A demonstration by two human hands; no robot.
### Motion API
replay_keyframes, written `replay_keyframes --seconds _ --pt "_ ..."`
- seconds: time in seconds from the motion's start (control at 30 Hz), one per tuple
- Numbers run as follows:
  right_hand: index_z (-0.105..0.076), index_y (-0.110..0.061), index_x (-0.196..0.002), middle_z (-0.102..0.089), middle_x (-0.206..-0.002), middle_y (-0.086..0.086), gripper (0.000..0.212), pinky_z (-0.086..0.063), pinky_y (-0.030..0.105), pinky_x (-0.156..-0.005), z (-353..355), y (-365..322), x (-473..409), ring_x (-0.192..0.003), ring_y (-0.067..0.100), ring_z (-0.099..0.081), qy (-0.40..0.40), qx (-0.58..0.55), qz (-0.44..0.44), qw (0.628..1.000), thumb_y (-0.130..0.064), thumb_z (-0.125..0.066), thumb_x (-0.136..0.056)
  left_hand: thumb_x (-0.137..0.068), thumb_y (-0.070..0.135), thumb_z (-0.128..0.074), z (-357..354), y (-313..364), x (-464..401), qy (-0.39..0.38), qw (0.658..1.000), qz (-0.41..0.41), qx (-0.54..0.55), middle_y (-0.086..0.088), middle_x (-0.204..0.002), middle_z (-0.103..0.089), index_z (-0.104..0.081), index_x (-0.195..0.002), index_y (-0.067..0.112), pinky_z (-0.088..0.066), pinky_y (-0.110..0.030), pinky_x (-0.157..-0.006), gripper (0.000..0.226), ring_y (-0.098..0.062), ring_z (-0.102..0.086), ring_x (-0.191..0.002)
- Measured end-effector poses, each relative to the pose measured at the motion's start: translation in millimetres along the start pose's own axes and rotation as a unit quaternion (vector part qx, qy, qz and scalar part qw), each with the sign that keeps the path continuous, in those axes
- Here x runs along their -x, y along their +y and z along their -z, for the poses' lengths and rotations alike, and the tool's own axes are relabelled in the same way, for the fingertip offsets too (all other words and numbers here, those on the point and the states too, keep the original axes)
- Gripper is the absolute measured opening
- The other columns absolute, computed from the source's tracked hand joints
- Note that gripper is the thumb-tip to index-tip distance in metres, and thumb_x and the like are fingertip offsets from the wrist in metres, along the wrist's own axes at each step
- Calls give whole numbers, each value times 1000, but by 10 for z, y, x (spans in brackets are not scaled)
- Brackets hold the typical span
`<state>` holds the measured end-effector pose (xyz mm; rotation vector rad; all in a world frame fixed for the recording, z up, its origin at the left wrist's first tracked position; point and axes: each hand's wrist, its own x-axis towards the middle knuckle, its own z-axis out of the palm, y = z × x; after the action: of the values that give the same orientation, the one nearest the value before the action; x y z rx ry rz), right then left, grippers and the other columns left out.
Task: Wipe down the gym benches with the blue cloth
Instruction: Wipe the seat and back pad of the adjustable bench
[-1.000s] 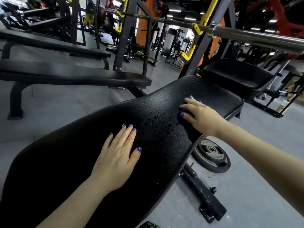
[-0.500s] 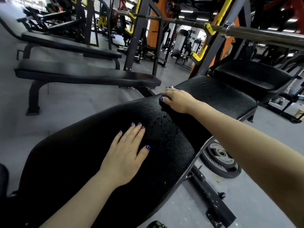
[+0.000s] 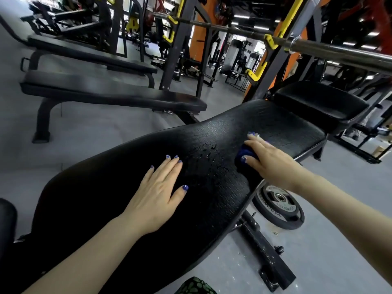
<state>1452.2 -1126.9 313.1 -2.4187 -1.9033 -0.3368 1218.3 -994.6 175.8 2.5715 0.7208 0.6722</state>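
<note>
Pressing the blue cloth onto the bench pad, right hand fingers curl over it near the pad's right edge; left hand lies flat, fingers straight, mid-pad. Droplets remain between them, so I'd judge this bench partly done, with the neighbouring benches beyond it probably still to do.

There is one camera, worn on the person's head; it looks forward and down, close over the black bench; far off, at the top, it sees more of the gym.

Bare forearms, blue-polished nails on both hands
</note>
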Motion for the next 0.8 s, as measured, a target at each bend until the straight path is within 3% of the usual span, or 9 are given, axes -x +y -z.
replay_keyframes --seconds 0.1,0.2,0.33,0.4,0.67,0.8 --pt "-50 -1 -130 -32 -146 18 51 -20 22 -103 -117 -151 -143 -135 31 -34 2 10 -17 1000 -40 -51 -97 -87 63 0 3 -132 137 2 999 32 -26 17 -160 9 -3 -155 25 6 -31 -120 78 6 22 -141" --pt "-55 3 -124 -44 -135 20 49 -12 18 -108 -149 -213 -376 -132 32 -37 -30 14 0 999 -38 -53 -97 -86 63 2 -24 -157 166 6 999 45 -27 17 -160 9 -2 -155 27 4 -34 -121 78 5 21 -141" --pt "-58 0 -117 -52 -123 17 43 -29 41 -109 -202 -84 -1010 -134 35 -36 -21 2 -58 998 -38 -48 -99 -86 63 5 -35 -162 183 3 998 47 -34 18 -159 15 4 -154 29 7 -35 -121 75 6 25 -140" --pt "-58 -1 -116 -53 -124 17 42 -35 43 -103 -301 -211 -1320 -129 33 -39 -18 16 -67 997 -38 -46 -99 -87 63 6 -36 -170 185 1 998 49 -40 19 -158 17 6 -153 30 7 -35 -121 75 6 26 -139" --pt "-59 -5 -119 -56 -126 15 43 -37 41 -103 -806 -1227 -1866 -127 33 -44 -80 17 58 995 -41 -46 -100 -91 59 2 -22 -186 156 -7 998 42 -39 19 -159 13 4 -154 30 2 -36 -122 69 5 21 -141" --pt "-53 -13 -133 -49 -139 12 45 -33 37 -107 -666 -1048 -1828 -132 30 -43 -136 5 118 984 -42 -45 -100 -89 60 4 -20 -200 160 -7 998 38 -41 18 -160 12 2 -154 30 1 -35 -122 71 4 20 -142"
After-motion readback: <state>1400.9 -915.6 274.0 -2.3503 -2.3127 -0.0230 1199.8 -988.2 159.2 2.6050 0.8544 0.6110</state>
